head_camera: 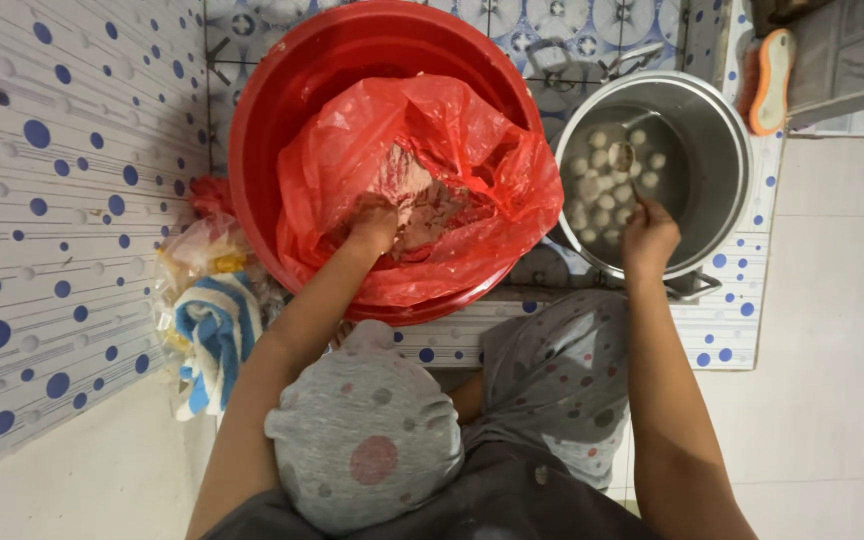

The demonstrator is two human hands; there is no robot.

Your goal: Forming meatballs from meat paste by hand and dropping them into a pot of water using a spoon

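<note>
The left hand (372, 228) is sunk into a pale pinkish paste (422, 205) inside a red plastic bag (472, 150) that lines a red basin (282, 110) on the tiled floor; its fingers are buried, so I cannot tell how far they are spread. The right hand (649, 238) grips a spoon (624, 160), fingers closed round its handle, over a steel pot (722, 150) of water where white balls (597, 190) float, just beside the basin's right rim
</note>
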